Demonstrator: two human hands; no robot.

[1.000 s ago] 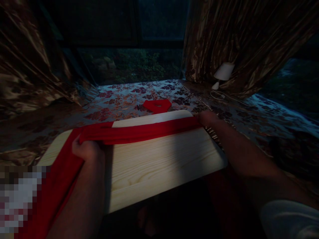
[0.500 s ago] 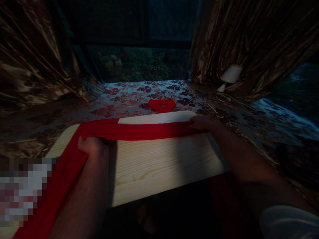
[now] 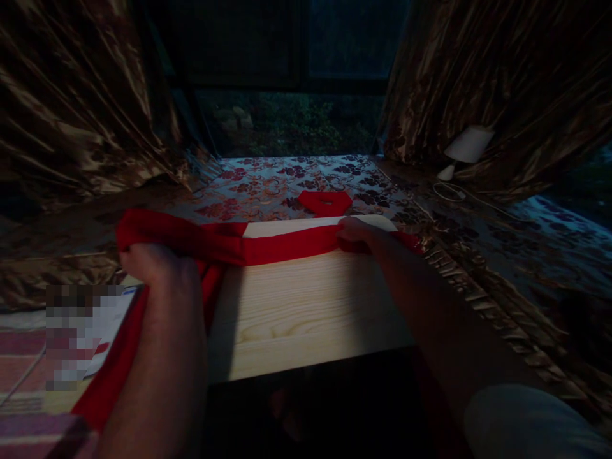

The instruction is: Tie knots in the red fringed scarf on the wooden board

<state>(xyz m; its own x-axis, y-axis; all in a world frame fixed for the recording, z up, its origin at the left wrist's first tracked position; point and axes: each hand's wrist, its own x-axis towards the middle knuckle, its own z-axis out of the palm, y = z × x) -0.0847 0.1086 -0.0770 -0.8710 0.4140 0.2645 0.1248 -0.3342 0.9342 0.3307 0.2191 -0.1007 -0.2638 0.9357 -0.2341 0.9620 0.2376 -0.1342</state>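
Observation:
A long red cloth strip [image 3: 291,246] runs across the far part of a light wooden tabletop [image 3: 287,319]. My left hand [image 3: 155,262] is closed on its left portion and holds it raised above the surface, where the cloth bunches over the fingers. More red cloth hangs down beneath my left forearm toward the lower left. Farther right, my right hand [image 3: 356,231] pinches the strip close to the tabletop's far edge. Past this hand, a short length of red cloth continues to the right. Another red cloth piece [image 3: 325,203], with a small gap in it, lies just beyond the tabletop.
A floral-patterned cover [image 3: 268,175] spreads beyond the tabletop toward a dark window. Heavy curtains [image 3: 81,108] hang on both sides. A small white lamp [image 3: 471,143] with a looped cord stands at right. Pink striped fabric [image 3: 21,363] lies at lower left, beside a blurred-out patch.
My left hand has lifted the cloth off the tabletop and moved left. My right hand has shifted left along the strip. The view has turned slightly left.

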